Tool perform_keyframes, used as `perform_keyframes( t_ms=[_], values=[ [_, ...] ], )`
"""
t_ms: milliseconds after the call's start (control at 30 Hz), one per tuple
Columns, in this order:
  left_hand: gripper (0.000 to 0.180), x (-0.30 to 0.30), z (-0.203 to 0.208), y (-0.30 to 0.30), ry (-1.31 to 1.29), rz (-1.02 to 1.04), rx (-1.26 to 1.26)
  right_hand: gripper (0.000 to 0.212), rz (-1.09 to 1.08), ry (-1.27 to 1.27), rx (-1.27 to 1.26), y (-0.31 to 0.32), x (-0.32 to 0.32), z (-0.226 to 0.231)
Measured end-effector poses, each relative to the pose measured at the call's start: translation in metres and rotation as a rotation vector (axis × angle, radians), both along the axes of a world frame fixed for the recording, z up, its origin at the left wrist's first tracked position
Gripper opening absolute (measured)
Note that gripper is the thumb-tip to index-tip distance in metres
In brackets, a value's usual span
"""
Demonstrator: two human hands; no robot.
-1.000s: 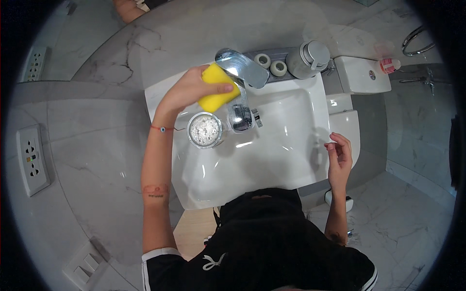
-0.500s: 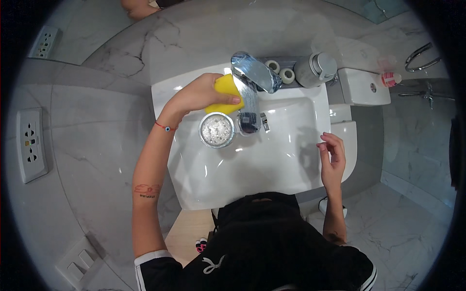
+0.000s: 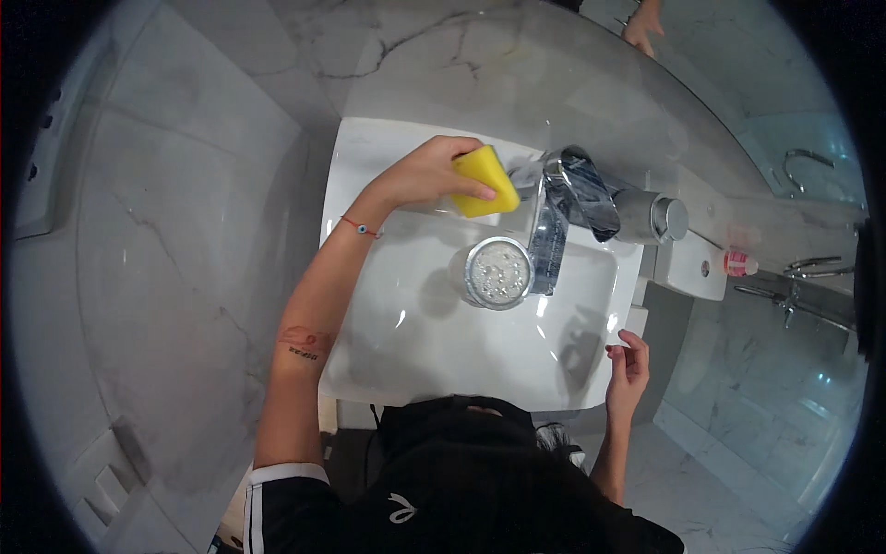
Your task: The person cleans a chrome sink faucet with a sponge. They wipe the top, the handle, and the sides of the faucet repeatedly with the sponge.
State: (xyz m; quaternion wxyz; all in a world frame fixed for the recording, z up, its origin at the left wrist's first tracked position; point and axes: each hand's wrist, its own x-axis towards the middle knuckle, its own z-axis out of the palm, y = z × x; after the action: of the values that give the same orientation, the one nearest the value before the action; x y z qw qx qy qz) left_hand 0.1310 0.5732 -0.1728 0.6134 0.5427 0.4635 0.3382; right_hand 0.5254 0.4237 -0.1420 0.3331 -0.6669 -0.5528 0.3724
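Observation:
My left hand (image 3: 429,172) grips a yellow sponge (image 3: 485,181), thumb on its near side and fingers behind it. The sponge is held over the back of the white sink (image 3: 415,360), just left of the chrome faucet (image 3: 580,189). Below and right of the sponge, a round cup (image 3: 499,273) of bubbly liquid stands in the basin, close to the faucet's spout and its reflection. At the sink's right edge my right hand (image 3: 629,369) hovers with nothing in it, fingers loosely bent and apart.
A grey pump bottle (image 3: 646,217) stands behind the faucet on the right. Beyond it are a white toilet tank (image 3: 690,266) and a small pink bottle (image 3: 738,263). A mirror (image 3: 711,83) runs along the back wall, and a shower fitting (image 3: 789,300) is at far right.
The view has swung, so the sink's contents sit differently in the picture. My left hand has drawn the sponge slightly away from the faucet and tilted it. My right hand stays by the sink's right edge.

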Motion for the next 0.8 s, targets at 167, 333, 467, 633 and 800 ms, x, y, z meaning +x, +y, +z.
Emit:
perform_keyframes(
  t_ms=[167, 333, 467, 633, 800],
  values=[
    [0.041, 0.025, -0.013, 0.030, 0.093, -0.034, 0.244, 0.018, 0.020, -0.090, -0.003, 0.009, -0.010, 0.010],
    [0.044, 0.033, -0.042, 0.037, 0.152, 0.021, 0.273, 0.018, 0.023, -0.127, 0.011, 0.015, -0.009, 0.006],
    [0.049, 0.031, -0.036, 0.029, 0.214, 0.262, 0.541, 0.017, 0.045, -0.135, 0.003, 0.019, -0.020, 0.008],
    [0.058, 0.047, -0.048, 0.002, 0.132, 0.430, 0.645, 0.015, 0.039, -0.147, 0.032, 0.015, -0.018, 0.004],
    [0.058, 0.061, -0.055, -0.013, -0.166, 0.342, 0.517, 0.014, 0.079, -0.217, 0.031, 0.019, -0.019, 0.005]
  ],
)
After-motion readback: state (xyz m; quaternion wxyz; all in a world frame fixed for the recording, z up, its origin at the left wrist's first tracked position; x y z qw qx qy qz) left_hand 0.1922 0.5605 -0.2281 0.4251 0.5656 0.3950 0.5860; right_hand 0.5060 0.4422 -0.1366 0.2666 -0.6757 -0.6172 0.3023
